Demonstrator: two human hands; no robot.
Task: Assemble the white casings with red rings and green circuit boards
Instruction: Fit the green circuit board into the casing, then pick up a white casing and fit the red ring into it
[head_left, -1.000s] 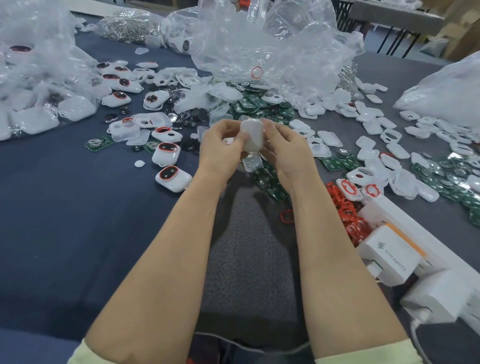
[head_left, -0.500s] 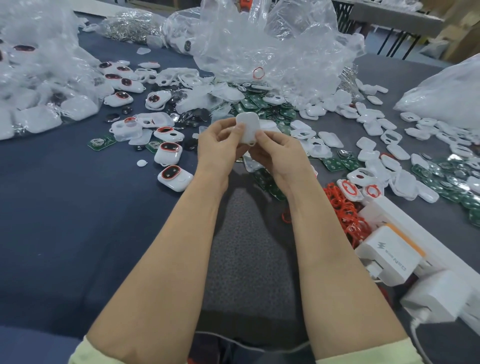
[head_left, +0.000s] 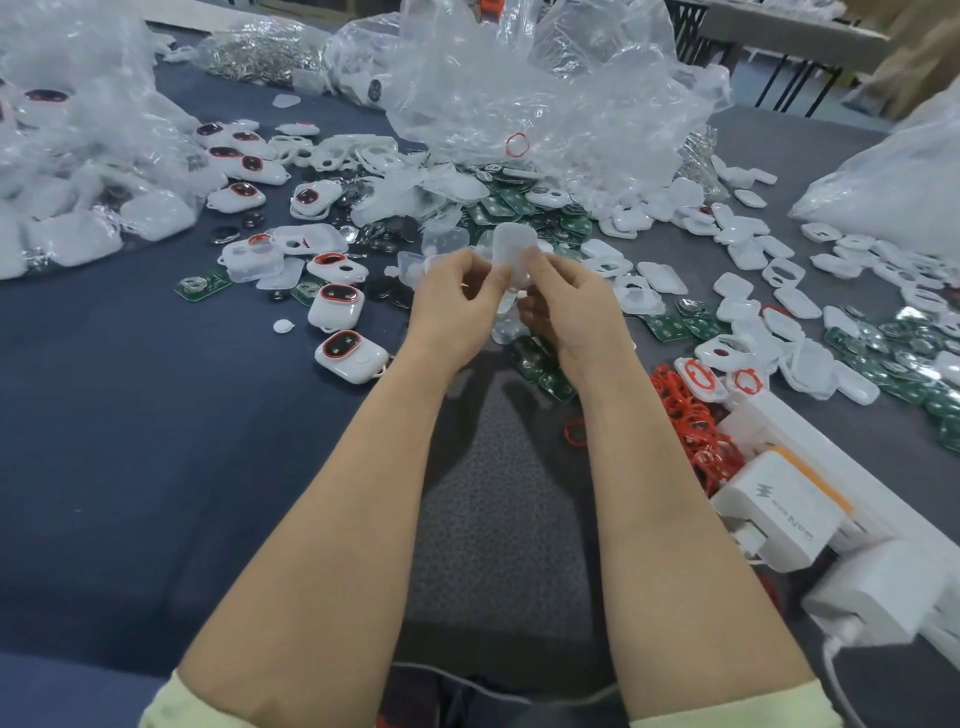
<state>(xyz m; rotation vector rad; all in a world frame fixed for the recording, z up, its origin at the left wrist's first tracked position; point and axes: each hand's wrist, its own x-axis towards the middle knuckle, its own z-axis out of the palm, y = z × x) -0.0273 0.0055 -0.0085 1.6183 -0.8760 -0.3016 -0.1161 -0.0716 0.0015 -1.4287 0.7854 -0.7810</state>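
Above the middle of the table, my left hand (head_left: 457, 296) and my right hand (head_left: 566, 301) both pinch one white casing (head_left: 514, 252), held upright between the fingertips. Its smooth white back faces me, and its inside is hidden. A heap of loose red rings (head_left: 691, 421) lies to the right of my right forearm. Green circuit boards (head_left: 540, 364) lie just below my hands, with more boards (head_left: 519, 208) behind them. Assembled casings with red rings (head_left: 350, 356) lie to the left of my left hand.
Crumpled clear plastic bags (head_left: 524, 88) fill the back and the left. Loose white casing halves (head_left: 748, 254) are scattered on the right. A white power strip with chargers (head_left: 789, 509) sits at the right front. A grey mat (head_left: 498, 519) lies between my forearms.
Both hands have lifted the white casing a little higher and farther from me and turned it upright; it stays pinched between both hands.
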